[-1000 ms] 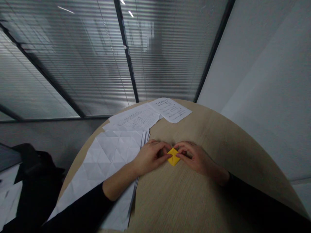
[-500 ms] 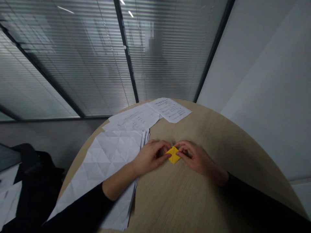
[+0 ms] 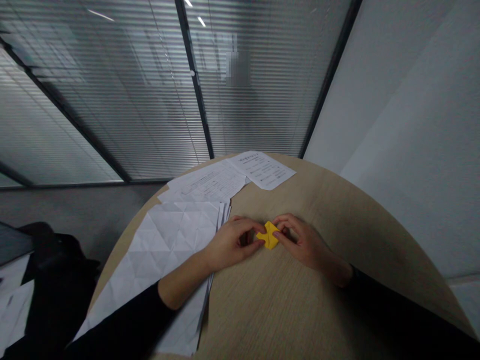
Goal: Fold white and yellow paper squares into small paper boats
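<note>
**A:** Is any writing legible from the head camera?

**B:** Not really. The printed sheet (image 3: 260,170) and the printed form (image 3: 210,182) near the far edge of the round wooden table (image 3: 322,210) are showing a heading and lines of text, but they're too small to read. No brand is showing.

**A:** What are the hands doing?

**B:** The left hand (image 3: 230,245) and the right hand (image 3: 307,245) are both curling closed, pinching the folded yellow paper (image 3: 268,236) between their fingertips. It's sitting near the table's middle, and I can't tell whether it's touching the wood.

**A:** What's changing from the earlier frame?

**B:** The folded yellow paper is losing its neat diamond outline and bunching toward the upper right, while the right hand's fingers are reaching higher over it.

**A:** What's around them?

**B:** The left forearm, in its black sleeve (image 3: 123,320), is lying across a white sheet with triangular creases (image 3: 165,240), which is spreading toward the table's left edge. The right black sleeve (image 3: 393,310) is resting at the table's lower right edge. Off the left edge, a dark bag (image 3: 48,265) is sitting beside loose white papers (image 3: 15,305).
</note>
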Demonstrator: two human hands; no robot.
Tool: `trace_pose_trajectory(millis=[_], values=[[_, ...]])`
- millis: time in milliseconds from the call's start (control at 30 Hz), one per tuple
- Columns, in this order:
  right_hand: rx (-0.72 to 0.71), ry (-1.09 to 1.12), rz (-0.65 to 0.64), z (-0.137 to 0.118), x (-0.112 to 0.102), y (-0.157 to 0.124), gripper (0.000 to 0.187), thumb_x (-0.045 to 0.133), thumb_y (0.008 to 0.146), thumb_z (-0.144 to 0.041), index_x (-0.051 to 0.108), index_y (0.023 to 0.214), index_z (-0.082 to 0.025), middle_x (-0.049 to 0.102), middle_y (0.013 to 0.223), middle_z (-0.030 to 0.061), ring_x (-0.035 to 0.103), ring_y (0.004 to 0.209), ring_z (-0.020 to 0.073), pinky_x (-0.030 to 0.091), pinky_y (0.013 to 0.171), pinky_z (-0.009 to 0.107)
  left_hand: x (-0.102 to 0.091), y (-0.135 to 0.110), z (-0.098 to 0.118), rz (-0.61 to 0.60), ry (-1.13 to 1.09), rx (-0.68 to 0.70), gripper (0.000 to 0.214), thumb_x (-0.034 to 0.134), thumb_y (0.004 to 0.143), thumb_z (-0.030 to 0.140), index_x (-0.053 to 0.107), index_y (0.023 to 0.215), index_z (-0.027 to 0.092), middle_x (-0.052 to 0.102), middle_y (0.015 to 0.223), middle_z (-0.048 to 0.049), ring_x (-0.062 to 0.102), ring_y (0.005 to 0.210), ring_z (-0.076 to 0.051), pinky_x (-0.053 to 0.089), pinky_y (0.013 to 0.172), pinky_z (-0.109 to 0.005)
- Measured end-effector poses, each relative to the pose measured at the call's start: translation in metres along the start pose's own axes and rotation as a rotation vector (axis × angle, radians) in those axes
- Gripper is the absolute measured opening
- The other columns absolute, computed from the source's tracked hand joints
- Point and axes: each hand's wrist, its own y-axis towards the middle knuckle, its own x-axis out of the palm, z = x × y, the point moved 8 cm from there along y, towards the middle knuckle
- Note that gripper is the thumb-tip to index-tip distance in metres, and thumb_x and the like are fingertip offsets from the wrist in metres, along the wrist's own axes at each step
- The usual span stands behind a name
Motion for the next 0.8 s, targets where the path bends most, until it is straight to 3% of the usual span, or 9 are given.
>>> trace_pose_trajectory(millis=[267, 433, 500, 700, 800], values=[[-0.071, -0.066, 0.003, -0.008, -0.003, 0.000, 0.035, 0.071, 0.106, -0.023, 0.065, 0.139, -0.031, 0.082, 0.128, 0.0079, 0.079, 0.118, 0.0295, 0.063, 0.106, 0.049, 0.003, -0.002, -0.010, -0.001, 0.036, -0.038, 0.019, 0.082, 0.101, 0.026, 0.078, 0.120, 0.023, 0.074, 0.081, 0.0039, 0.068, 0.070, -0.015, 0.054, 0.094, -0.040], [-0.137, -0.102, -0.025, -0.015, -0.001, -0.003, 0.053, 0.067, 0.100, -0.012, 0.060, 0.149, -0.031, 0.078, 0.139, 0.0109, 0.075, 0.130, 0.0317, 0.060, 0.112, 0.053, -0.006, -0.001, -0.013, 0.080, 0.035, -0.064, 0.015, 0.079, 0.103, 0.026, 0.079, 0.118, 0.023, 0.081, 0.094, -0.0008, 0.072, 0.079, -0.017, 0.055, 0.089, -0.037], [-0.157, -0.129, -0.027, -0.017, -0.001, -0.002, 0.049, 0.068, 0.102, -0.014, 0.061, 0.148, -0.030, 0.078, 0.136, 0.0111, 0.075, 0.128, 0.0321, 0.059, 0.111, 0.054, -0.009, -0.001, -0.013, 0.103, 0.027, -0.080, 0.012, 0.078, 0.104, 0.028, 0.078, 0.116, 0.023, 0.082, 0.099, -0.0022, 0.073, 0.081, -0.018, 0.055, 0.087, -0.036], [-0.192, -0.176, -0.054, -0.018, 0.000, 0.003, 0.014, 0.068, 0.114, -0.027, 0.072, 0.127, -0.029, 0.082, 0.115, 0.0065, 0.077, 0.110, 0.0287, 0.060, 0.099, 0.050, -0.010, -0.001, -0.013, 0.082, 0.054, -0.073, 0.013, 0.075, 0.110, 0.035, 0.080, 0.110, 0.023, 0.080, 0.090, -0.0008, 0.071, 0.081, -0.018, 0.053, 0.084, -0.035], [-0.209, -0.194, -0.014, -0.015, -0.003, 0.003, 0.012, 0.066, 0.115, -0.026, 0.074, 0.122, -0.029, 0.084, 0.111, 0.0049, 0.077, 0.105, 0.0279, 0.060, 0.100, 0.049, -0.009, 0.001, -0.009, 0.062, 0.072, -0.040, 0.017, 0.074, 0.112, 0.037, 0.081, 0.107, 0.023, 0.079, 0.088, -0.0009, 0.070, 0.080, -0.018, 0.052, 0.085, -0.036]])
